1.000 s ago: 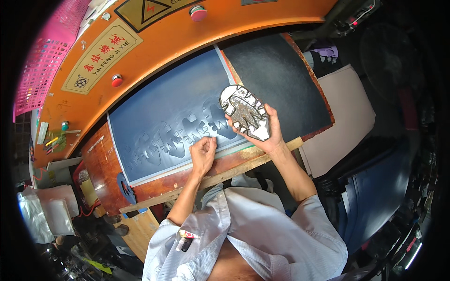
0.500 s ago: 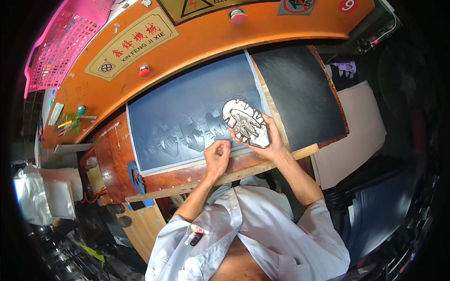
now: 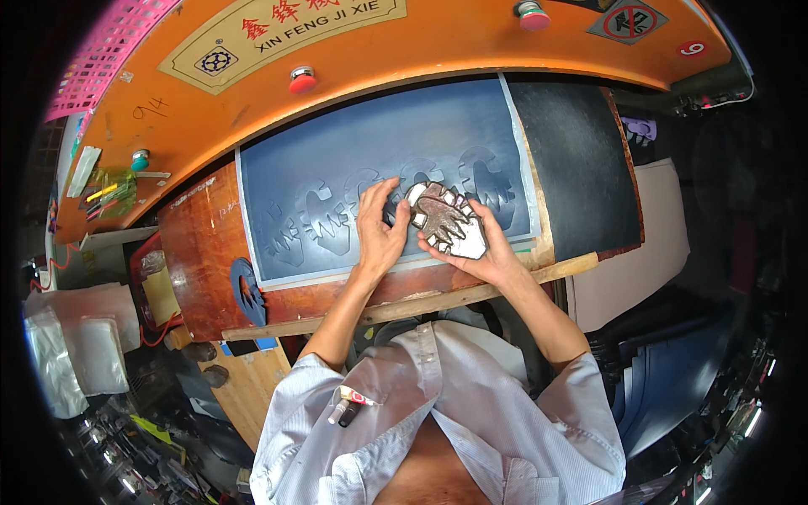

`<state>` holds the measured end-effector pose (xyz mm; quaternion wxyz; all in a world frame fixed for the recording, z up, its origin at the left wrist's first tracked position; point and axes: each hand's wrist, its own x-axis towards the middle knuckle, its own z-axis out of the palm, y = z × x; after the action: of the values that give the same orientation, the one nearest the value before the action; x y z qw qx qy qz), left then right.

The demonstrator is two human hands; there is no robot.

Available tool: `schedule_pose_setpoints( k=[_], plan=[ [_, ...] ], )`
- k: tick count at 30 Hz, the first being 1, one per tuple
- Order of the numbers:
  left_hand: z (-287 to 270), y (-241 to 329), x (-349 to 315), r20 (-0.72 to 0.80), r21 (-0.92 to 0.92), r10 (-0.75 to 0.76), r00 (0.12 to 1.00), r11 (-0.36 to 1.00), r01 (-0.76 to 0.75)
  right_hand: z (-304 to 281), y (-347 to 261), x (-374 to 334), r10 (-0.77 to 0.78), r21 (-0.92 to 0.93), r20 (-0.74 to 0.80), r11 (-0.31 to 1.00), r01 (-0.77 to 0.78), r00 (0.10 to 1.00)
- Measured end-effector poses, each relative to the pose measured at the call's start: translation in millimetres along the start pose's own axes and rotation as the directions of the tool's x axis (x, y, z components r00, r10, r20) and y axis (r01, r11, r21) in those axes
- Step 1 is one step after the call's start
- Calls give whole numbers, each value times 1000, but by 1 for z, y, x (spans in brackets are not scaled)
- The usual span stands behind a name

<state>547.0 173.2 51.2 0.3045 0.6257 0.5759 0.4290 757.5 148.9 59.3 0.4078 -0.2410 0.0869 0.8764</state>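
Observation:
My right hand (image 3: pixel 484 252) grips a metal cutting die (image 3: pixel 453 220) at its right and lower edge. The die has a shiny, toothed outline like a shoe-upper pattern and is held tilted above the sheet. My left hand (image 3: pixel 380 231) is open beside the die's left edge, its thumb close to the metal; whether they touch I cannot tell. Both hands are over a dark blue sheet (image 3: pixel 295 168) on the press bed. Several outlines of the same shape are cut in a row along the sheet's nearer half.
An orange press beam (image 3: pixel 362 63) with red buttons spans the far side. A black pad (image 3: pixel 564 160) lies to the right, and a small blue piece (image 3: pixel 248 290) rests at the table's left. Beige sheets (image 3: pixel 631 244) are stacked at right; plastic bags (image 3: pixel 80 345) hang at left.
My left hand has opened from closed fingers and moved forward, up to the die. The die has tilted in my right hand. The whole view has shifted.

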Motion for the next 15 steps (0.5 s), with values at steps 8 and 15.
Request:
schedule_pose_setpoints(
  k=[8,15],
  plan=[
    [6,-12,-2,87,55,111,990,992,-116,16,-22,-61,-174,-806,-321,566,-172,931],
    [11,-15,3,77,109,223,972,967,-230,19,-29,-101,-754,-998,39,-2,58,656]
  ],
)
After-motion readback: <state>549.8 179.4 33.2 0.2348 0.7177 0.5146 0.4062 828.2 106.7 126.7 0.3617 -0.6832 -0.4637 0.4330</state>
